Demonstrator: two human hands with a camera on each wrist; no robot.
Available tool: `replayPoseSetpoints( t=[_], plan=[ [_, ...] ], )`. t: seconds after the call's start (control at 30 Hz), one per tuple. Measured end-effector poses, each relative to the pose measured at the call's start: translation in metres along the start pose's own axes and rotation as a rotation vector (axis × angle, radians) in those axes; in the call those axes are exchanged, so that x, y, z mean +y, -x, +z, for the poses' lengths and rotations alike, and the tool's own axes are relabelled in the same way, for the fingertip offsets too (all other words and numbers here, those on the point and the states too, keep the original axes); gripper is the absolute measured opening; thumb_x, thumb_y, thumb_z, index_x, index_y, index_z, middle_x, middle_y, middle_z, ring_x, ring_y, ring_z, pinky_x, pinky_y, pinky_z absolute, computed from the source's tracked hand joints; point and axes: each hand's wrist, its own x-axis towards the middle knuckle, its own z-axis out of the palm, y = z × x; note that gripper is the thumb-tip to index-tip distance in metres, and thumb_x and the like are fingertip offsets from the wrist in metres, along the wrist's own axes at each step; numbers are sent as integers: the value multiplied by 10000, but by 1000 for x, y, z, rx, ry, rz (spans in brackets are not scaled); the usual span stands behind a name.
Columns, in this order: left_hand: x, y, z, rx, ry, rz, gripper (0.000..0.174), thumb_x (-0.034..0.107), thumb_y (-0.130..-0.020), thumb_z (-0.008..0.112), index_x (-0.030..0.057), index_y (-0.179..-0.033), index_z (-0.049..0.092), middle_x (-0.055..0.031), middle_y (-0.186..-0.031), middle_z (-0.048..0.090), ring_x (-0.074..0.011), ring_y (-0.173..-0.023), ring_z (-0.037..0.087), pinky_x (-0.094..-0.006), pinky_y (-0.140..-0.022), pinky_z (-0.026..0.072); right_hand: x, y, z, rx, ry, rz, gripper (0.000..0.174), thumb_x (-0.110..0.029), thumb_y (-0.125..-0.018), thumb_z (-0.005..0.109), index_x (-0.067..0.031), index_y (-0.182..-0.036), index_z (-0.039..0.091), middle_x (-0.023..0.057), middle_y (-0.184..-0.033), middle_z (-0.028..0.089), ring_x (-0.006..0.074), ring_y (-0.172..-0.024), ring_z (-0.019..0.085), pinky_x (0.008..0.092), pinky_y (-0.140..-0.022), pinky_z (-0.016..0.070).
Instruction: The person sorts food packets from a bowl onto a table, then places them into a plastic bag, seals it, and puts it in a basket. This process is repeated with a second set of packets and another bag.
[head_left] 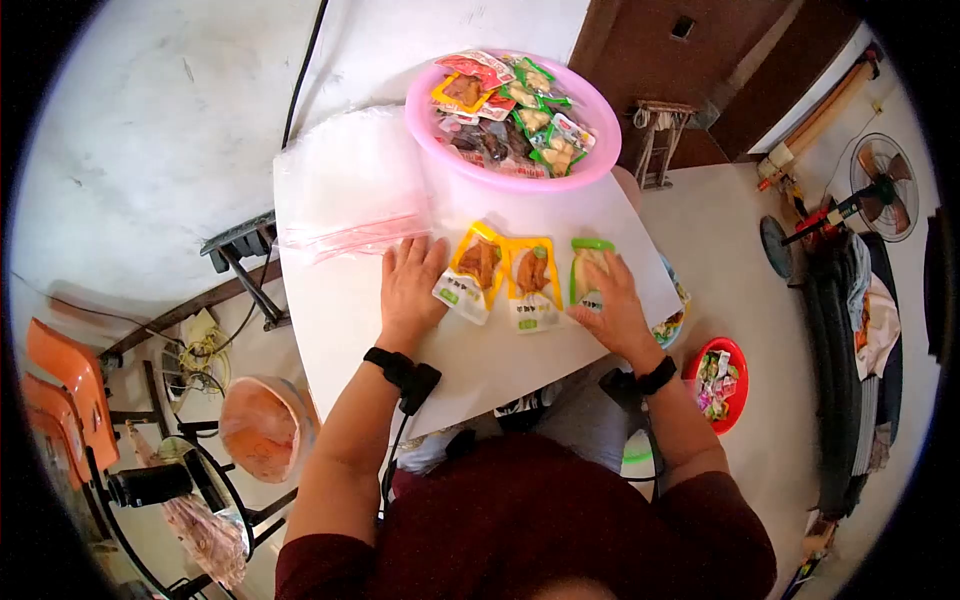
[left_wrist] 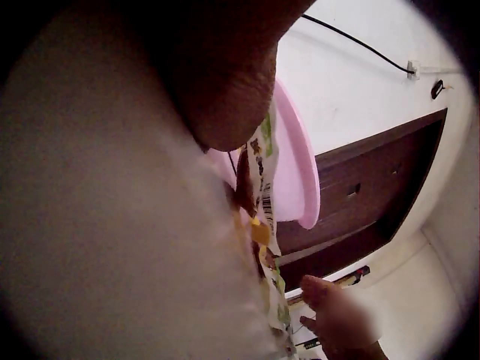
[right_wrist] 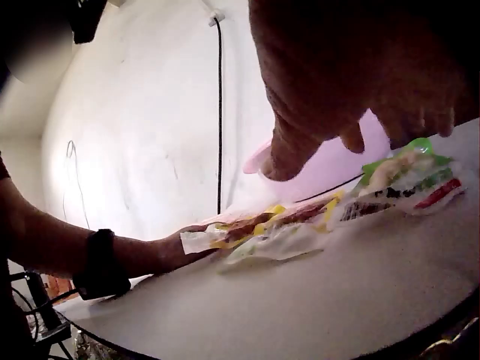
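Observation:
Two yellow-edged snack packets, the left one (head_left: 478,270) tilted and the other (head_left: 534,284) upright, lie side by side on the white table (head_left: 400,370). To their right is a green-edged packet (head_left: 590,262) with pale contents. My left hand (head_left: 412,290) rests on the tabletop with straight fingers, its thumb side right at the left yellow packet. My right hand (head_left: 618,310) is over the green-edged packet and partly covers it. In the right wrist view its fingers (right_wrist: 352,138) hang loosely above that packet (right_wrist: 409,176), with a gap between.
A pink basin (head_left: 590,180) full of assorted packets stands at the table's back. Clear plastic bags (head_left: 350,190) lie stacked at the back left. On the floor are a red basin (head_left: 738,395) with wrapped items, an orange bucket (head_left: 262,425) and a fan (head_left: 885,185).

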Motion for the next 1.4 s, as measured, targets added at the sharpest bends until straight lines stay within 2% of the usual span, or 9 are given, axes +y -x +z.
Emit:
replayPoseSetpoints(
  t=[0.13,0.43,0.73,0.83,0.93,1.0,1.1,1.23,1.4],
  plan=[
    [4,0,-5,7,7,-12,515,323,-832,591,103,-1294,538,-149,-1348,489,-327,-1320,388,-500,-1114,245,0,-2,14,-201,44,6,792,-310,-766,769,10,-1398,413,291,-1505,215,465,-1406,190,471,-1165,206],
    [7,-2,-10,-15,26,-3,468,308,-847,563,98,-1264,538,-173,-1341,498,-351,-1309,397,-516,-1092,254,-21,-7,25,-170,28,-47,735,-301,-770,755,7,-1366,455,304,-1495,249,434,-1416,216,448,-1156,234],
    [3,1,-2,14,-39,54,490,335,-849,560,105,-1281,543,-157,-1343,500,-328,-1310,400,-515,-1082,264,-5,-7,30,-45,-54,-75,392,-30,-821,553,8,-1211,556,277,-1309,495,389,-1208,517,449,-1009,433],
    [6,-2,-2,-1,-59,26,493,345,-848,568,117,-1285,541,-157,-1348,498,-330,-1318,394,-520,-1085,263,14,-4,28,201,-44,-42,280,-19,-885,492,0,-1149,584,200,-1076,628,280,-973,643,381,-865,505],
    [3,-1,0,19,-64,36,500,352,-845,573,119,-1286,540,-156,-1346,498,-331,-1322,391,-522,-1085,264,11,-6,-16,206,-228,360,249,-52,-940,440,11,-1132,585,156,-940,668,302,-816,652,332,-781,523],
    [4,-1,0,17,-71,36,503,350,-841,575,114,-1284,541,-156,-1340,501,-334,-1312,399,-524,-1084,267,12,-7,-37,396,-710,249,241,-85,-995,408,3,-1128,589,71,-961,656,132,-796,620,240,-710,491],
    [3,0,-1,64,-40,57,500,341,-832,582,103,-1270,544,-153,-1325,509,-334,-1286,419,-516,-1077,276,-13,-28,-68,632,-848,134,252,-104,-1015,390,1,-1129,589,18,-967,628,43,-814,562,200,-706,468],
    [5,-1,-2,91,-59,60,470,321,-828,587,95,-1237,551,-159,-1299,522,-333,-1259,437,-508,-1054,303,-23,-92,-77,831,-755,-42,250,-99,-1010,402,-2,-1167,571,66,-1028,637,120,-894,596,269,-799,483],
    [6,-2,-8,-9,-10,13,556,356,-819,617,101,-1306,531,-183,-1366,487,-351,-1321,390,-512,-1103,249,-35,-172,-56,503,-402,-296,303,-170,-961,506,-19,-1218,564,188,-1206,615,288,-1046,625,369,-892,475]
  ],
)
